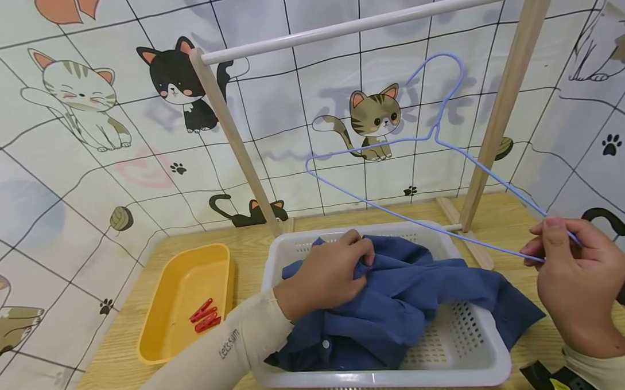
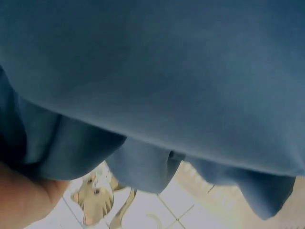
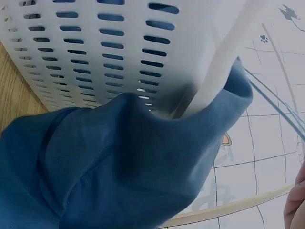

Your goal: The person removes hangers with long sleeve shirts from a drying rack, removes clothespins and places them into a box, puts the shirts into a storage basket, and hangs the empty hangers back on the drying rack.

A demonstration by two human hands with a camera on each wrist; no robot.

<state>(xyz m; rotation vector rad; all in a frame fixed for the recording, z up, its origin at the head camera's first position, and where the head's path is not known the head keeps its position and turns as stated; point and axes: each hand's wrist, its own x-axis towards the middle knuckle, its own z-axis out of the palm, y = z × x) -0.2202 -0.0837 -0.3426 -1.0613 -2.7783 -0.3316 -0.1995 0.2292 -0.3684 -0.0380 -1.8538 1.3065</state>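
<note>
A blue buttoned shirt (image 1: 398,295) lies crumpled in a white perforated basket (image 1: 381,378), one part draped over the basket's right rim. My left hand (image 1: 328,269) grips a bunch of its cloth with curled fingers near the middle of the basket. In the left wrist view the shirt (image 2: 162,71) fills most of the picture. My right hand (image 1: 579,277) pinches one corner of a light blue wire hanger (image 1: 375,204), whose hook points up and whose body reaches left above the basket. The right wrist view shows the draped cloth (image 3: 128,162), with the fingers (image 3: 296,202) at its edge.
A rack with a white top bar (image 1: 368,24) and wooden posts stands behind the basket. To the left, a yellow tray (image 1: 176,280) holds several red clothespins (image 1: 207,320). The wooden table (image 1: 116,339) meets a wall covered in a cat-print grid sheet.
</note>
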